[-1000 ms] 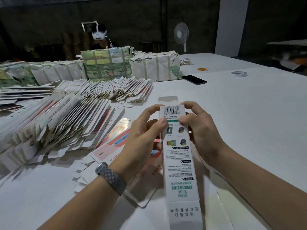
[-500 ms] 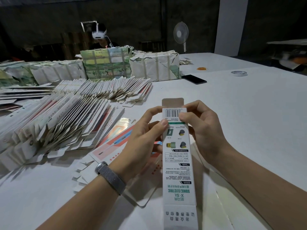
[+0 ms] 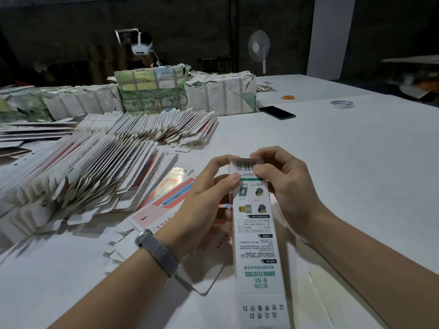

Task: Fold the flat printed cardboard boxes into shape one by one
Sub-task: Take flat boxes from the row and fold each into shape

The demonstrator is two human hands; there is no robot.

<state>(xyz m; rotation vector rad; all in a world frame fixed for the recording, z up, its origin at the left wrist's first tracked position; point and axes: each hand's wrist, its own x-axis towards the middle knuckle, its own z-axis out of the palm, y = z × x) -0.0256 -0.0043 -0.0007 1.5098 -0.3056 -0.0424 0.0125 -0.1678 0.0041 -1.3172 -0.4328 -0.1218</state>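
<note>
A long white printed box [image 3: 257, 243] with green lettering and a barcode at its far end is held upright-ish over the table, its near end reaching the bottom of the frame. My left hand [image 3: 209, 200] grips the box's far end from the left, thumb on its face. My right hand [image 3: 282, 184] pinches the same end from the right, thumb on the barcode and fingers curled over the top edge. A few flat red and white printed boxes [image 3: 161, 205] lie under my left hand.
A large fanned heap of flat boxes [image 3: 78, 172] covers the left of the white table [image 3: 344, 162]. Wrapped bundles [image 3: 187, 96] stand at the back, with a person behind them. A black phone [image 3: 277, 112], a tape roll [image 3: 341, 104] and a fan [image 3: 259, 47] are farther right.
The end flap that stood up beyond the barcode has gone down out of sight under my right fingers. Both hands have stayed at the box's far end.
</note>
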